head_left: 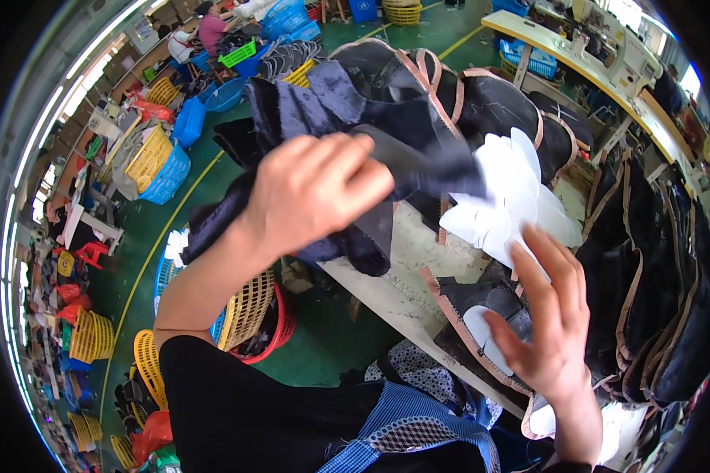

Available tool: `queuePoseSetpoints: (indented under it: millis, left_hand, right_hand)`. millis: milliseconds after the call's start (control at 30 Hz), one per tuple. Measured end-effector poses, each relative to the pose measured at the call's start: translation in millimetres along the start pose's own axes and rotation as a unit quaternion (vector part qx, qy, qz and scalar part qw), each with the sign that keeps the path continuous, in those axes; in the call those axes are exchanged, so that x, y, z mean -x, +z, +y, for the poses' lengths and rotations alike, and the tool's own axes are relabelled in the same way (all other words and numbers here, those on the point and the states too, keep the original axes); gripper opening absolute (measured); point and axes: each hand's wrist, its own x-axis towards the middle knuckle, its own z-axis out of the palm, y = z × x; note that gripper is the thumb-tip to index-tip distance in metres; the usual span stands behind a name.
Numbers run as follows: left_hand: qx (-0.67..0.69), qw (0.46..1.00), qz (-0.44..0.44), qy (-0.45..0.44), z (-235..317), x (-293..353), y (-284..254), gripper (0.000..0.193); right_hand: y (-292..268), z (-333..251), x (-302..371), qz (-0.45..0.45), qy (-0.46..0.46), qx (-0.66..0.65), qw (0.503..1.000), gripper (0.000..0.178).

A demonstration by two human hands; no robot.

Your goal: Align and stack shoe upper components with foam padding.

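My left hand (319,185) is closed, with a dark plush fabric piece (406,162) pinched at its fingers; both are smeared by motion. The piece's far end reaches toward a fanned pile of white rounded sheets (513,185) on the work table. Behind and below that hand lies a heap of dark blue plush pieces (323,98). My right hand (548,323) has its fingers apart and holds nothing, just on the near side of the white sheets. Beneath it are a black piece with a pinkish edge strip (461,303) and a white oval (485,339).
Black pieces with pinkish edging hang in a row (647,276) at right. More edged black pieces (497,106) lie at the table's far side. A sewing machine (631,63) stands at far right. Baskets (248,311) stand on the green floor at left. Other people (213,31) sit far off.
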Motion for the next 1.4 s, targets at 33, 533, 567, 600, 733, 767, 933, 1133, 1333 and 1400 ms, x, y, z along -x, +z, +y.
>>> queuePoseSetpoints:
  millis: [33, 533, 567, 600, 733, 767, 933, 1133, 1333, 1400]
  left_hand:
    - [0.027, 0.999, 0.032, 0.034, 9, -5, -7, 0.012]
    - [0.411, 0.905, 0.014, 0.106, 77, -40, -59, 0.019]
    - [0.441, 0.891, -0.014, 0.108, 78, -44, -62, 0.023]
    - [0.473, 0.873, -0.039, 0.109, 76, -43, -65, 0.026]
    - [0.483, 0.86, -0.147, 0.07, 59, -29, -51, 0.033]
    - [0.534, 0.833, -0.141, 0.036, 57, -24, -42, 0.03]
    - [0.696, 0.693, -0.151, -0.11, 54, -19, -42, 0.021]
    - [0.567, 0.805, -0.112, -0.138, 94, -61, 27, 0.027]
    - [0.62, 0.704, 0.1, -0.332, 113, -133, 49, 0.062]
    - [0.542, 0.752, 0.218, -0.305, 80, -129, 62, 0.058]
  right_hand:
    - [-2, -10, -20, 0.006, -0.046, 0.006, 0.999, 0.061]
    - [-53, -53, 2, -0.186, 0.167, -0.192, 0.949, 0.019]
    - [-60, -53, 5, -0.179, 0.17, -0.224, 0.943, 0.014]
    - [-72, -53, 10, -0.195, 0.155, -0.166, 0.954, 0.016]
    - [-110, -44, 41, -0.18, 0.103, -0.094, 0.974, 0.013]
    - [-117, -37, 59, -0.173, 0.148, -0.149, 0.962, 0.011]
    - [-134, 14, 143, -0.096, 0.431, -0.343, 0.829, 0.01]
    - [-108, 33, 200, -0.129, 0.49, -0.436, 0.744, 0.018]
    - [-86, -18, 153, -0.112, 0.111, -0.239, 0.958, 0.015]
    - [-72, -24, 112, -0.093, -0.109, -0.027, 0.989, 0.023]
